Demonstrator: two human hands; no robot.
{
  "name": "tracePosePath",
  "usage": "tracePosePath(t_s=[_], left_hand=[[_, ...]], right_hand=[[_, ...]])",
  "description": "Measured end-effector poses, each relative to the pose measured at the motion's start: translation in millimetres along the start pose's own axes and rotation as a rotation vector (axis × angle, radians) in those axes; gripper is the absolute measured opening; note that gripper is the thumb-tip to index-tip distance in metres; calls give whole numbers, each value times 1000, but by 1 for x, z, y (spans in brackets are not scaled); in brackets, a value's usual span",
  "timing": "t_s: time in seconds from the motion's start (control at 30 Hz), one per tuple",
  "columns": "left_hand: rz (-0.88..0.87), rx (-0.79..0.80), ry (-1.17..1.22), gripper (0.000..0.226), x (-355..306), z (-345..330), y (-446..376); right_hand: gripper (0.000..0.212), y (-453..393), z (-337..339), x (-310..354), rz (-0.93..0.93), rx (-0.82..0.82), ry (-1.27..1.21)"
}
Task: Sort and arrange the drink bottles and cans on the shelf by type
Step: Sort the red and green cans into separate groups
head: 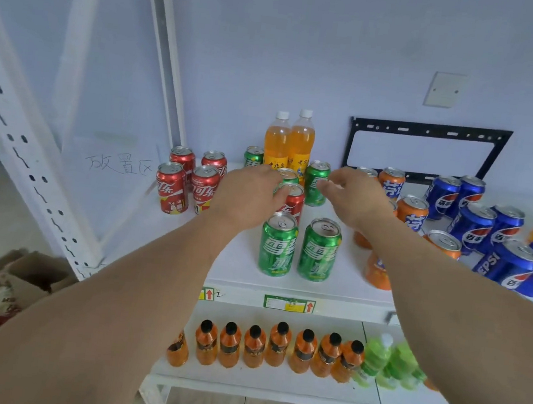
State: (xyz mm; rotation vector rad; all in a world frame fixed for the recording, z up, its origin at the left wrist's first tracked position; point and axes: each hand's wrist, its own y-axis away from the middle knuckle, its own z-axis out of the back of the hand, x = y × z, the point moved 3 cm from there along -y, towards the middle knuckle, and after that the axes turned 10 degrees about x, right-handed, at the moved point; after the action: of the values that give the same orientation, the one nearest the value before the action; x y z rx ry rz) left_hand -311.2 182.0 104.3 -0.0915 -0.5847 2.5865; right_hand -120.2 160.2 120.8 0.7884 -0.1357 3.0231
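On the upper shelf [238,265], several red cola cans [172,187] stand at the left, green Sprite cans [319,251] in the middle, orange Fanta cans [411,213] right of them and blue Pepsi cans [473,225] at the far right. Two orange-drink bottles [290,141] stand at the back. A lone red cola can [293,201] stands among the green cans. My left hand [246,193] wraps its left side, thumb on its front. My right hand [354,192] reaches with loosely spread fingers, their tips at a green can [316,184] in the back row.
The lower shelf holds a row of small orange bottles [278,346] with black caps and green bottles [383,358] to their right. A cardboard box [17,279] sits on the floor at left. The shelf's white post [31,155] slants at left. A black bracket [429,130] hangs on the wall.
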Motion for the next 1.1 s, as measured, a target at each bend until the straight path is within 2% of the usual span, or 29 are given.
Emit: tracePosePath(t_s=[0.27, 0.37, 0.47, 0.53, 0.67, 0.73, 0.83, 0.9, 0.97, 1.03, 1.1], left_hand=[[118, 105, 186, 45, 29, -17, -35], [224, 254, 449, 53, 38, -36, -48], [315, 436, 796, 71, 39, -59, -52], [344, 512, 931, 78, 38, -77, -55], [265, 592, 1182, 37, 34, -102, -62], [246, 599, 1236, 37, 32, -109, -65], [253, 576, 1201, 61, 32, -121, -68], [223, 570, 1157, 68, 31, -127, -67], [217, 558, 1138, 61, 30, -129, -65], [215, 530, 1159, 54, 30, -128, -63], [228, 520, 1198, 53, 32, -129, -60]], right_hand=[[48, -42, 2, 7, -84, 73, -16], [48, -61, -4, 10, -108, 107, -67], [50, -79, -10, 12, -135, 136, -146], [50, -90, -16, 12, -153, 170, -204], [47, -110, -31, 13, -178, 264, -293], [35, -122, -40, 12, -195, 330, -331], [31, -139, -56, 9, -220, 408, -402], [26, -147, -66, 7, -252, 437, -421], [35, -156, -74, 6, -289, 469, -383], [64, -165, -80, 6, -327, 499, -292], [74, -171, -84, 6, -352, 517, -226]])
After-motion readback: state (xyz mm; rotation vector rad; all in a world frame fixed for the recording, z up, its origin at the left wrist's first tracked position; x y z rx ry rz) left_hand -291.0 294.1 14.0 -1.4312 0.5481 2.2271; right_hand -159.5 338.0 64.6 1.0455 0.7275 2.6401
